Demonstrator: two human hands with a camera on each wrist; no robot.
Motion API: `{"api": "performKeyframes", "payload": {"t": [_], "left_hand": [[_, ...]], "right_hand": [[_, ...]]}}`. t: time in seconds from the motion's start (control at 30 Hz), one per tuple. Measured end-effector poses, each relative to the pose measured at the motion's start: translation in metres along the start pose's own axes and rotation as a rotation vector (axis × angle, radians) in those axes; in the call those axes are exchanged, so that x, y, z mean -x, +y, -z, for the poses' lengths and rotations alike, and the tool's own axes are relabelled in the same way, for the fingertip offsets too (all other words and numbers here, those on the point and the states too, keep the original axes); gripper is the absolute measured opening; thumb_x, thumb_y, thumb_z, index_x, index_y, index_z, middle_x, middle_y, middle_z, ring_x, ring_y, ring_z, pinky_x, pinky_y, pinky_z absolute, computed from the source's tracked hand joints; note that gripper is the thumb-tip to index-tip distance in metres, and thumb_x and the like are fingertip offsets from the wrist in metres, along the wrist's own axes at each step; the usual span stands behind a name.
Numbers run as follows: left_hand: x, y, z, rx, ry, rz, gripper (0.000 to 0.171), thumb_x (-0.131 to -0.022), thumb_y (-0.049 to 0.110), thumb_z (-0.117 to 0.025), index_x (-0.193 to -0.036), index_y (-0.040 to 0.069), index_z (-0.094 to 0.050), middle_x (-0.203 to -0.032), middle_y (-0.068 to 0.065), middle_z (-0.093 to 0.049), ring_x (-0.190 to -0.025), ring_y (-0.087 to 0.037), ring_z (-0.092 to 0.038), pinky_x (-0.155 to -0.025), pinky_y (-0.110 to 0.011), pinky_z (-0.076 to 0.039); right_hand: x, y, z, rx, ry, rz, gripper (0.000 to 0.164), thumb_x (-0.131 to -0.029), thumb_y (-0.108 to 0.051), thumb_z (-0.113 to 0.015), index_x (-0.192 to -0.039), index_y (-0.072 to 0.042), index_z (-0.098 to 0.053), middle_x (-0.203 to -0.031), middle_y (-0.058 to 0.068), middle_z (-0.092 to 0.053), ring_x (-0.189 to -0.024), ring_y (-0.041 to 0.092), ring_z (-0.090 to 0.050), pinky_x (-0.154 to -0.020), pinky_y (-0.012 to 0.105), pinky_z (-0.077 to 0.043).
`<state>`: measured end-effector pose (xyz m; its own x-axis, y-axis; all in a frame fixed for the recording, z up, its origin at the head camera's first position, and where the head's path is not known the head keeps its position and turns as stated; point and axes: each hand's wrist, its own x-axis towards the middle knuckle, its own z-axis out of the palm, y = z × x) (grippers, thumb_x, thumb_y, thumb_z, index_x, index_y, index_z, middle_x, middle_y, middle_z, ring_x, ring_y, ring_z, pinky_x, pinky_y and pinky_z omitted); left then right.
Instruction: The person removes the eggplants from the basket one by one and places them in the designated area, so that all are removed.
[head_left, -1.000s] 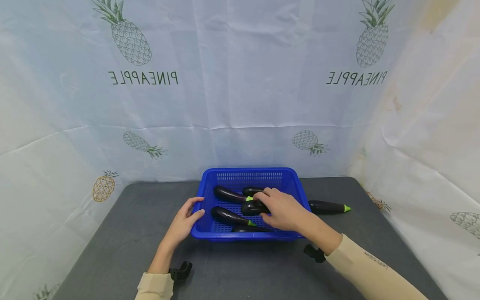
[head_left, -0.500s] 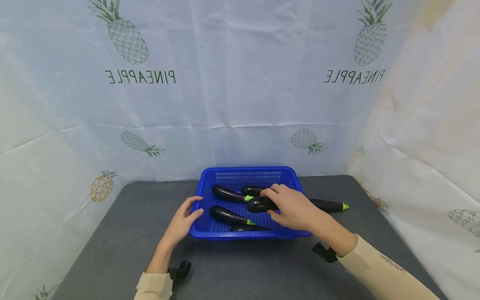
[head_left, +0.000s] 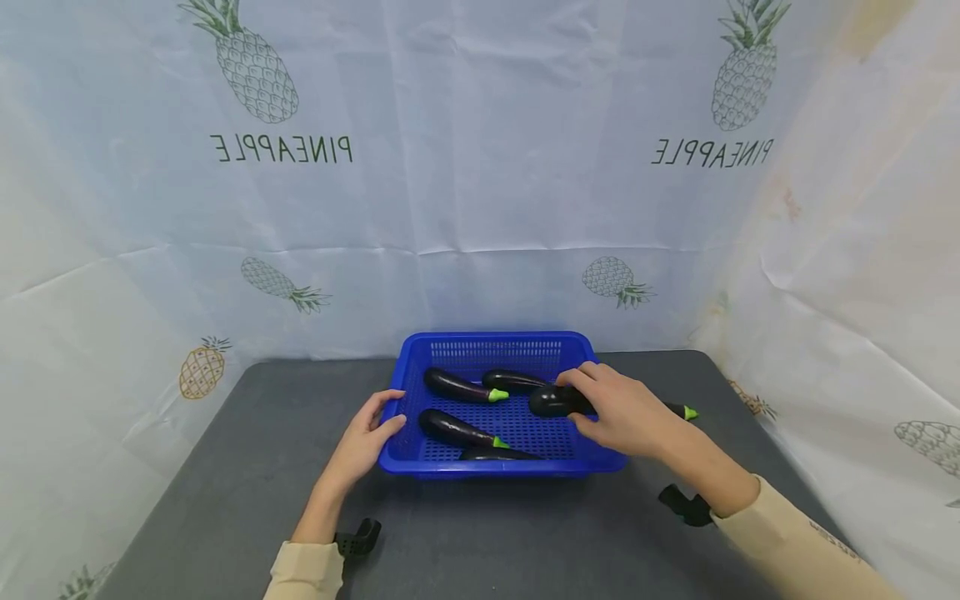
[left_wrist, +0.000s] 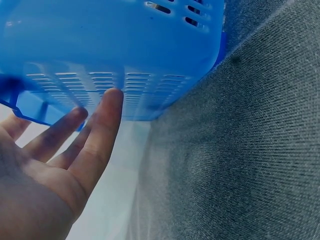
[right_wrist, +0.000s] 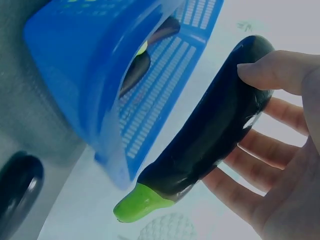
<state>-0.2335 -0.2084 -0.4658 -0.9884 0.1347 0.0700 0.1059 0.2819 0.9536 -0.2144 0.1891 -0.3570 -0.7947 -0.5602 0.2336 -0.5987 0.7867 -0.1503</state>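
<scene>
My right hand (head_left: 622, 412) holds a glossy dark eggplant (right_wrist: 210, 125) over the right end of the blue basket (head_left: 397, 450). In the right wrist view the thumb lies on one side of it and the fingers on the other, and its green stem end (right_wrist: 142, 202) points away from the palm. My left hand (head_left: 360, 437) rests at the basket's left rim; in the left wrist view its extended fingers (left_wrist: 100, 135) touch the slotted outer wall. Several eggplants lie in the basket, among them one at back left (head_left: 459, 387) and one at front left (head_left: 457, 429).
Another eggplant lies on the dark table (head_left: 495, 533) right of the basket, its green tip (head_left: 690, 412) showing past my right hand. A white cloth (head_left: 480, 167) printed with pineapples hangs behind and at both sides.
My right hand has lifted its eggplant and carried it right, from the middle of the basket to its right rim. The left hand stays at the left rim.
</scene>
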Motion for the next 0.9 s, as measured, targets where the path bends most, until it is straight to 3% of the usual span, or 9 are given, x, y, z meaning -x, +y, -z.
{"api": "performKeyframes", "payload": {"t": [0.53,0.9], "left_hand": [[0.001,0.001,0.000,-0.012,0.012,0.001,0.042,-0.104,0.022,-0.060,-0.144,0.013,-0.050,-0.156,-0.023,-0.040,-0.133,-0.045,-0.051,-0.098,-0.058,-0.050],[0.001,0.001,-0.001,-0.003,0.014,0.007,0.043,-0.104,0.023,-0.061,-0.144,0.013,-0.050,-0.155,-0.022,-0.041,-0.131,-0.044,-0.053,-0.097,-0.057,-0.051]], "right_hand": [[0.032,0.037,0.006,-0.031,0.023,-0.103,0.041,-0.089,-0.015,-0.078,-0.126,-0.013,-0.061,-0.120,0.008,-0.062,-0.098,0.024,-0.061,-0.067,0.039,-0.052],[0.054,0.075,0.001,-0.030,0.020,-0.158,0.043,-0.090,-0.015,-0.077,-0.130,-0.011,-0.060,-0.122,0.013,-0.062,-0.106,0.034,-0.062,-0.073,0.050,-0.055]]}}
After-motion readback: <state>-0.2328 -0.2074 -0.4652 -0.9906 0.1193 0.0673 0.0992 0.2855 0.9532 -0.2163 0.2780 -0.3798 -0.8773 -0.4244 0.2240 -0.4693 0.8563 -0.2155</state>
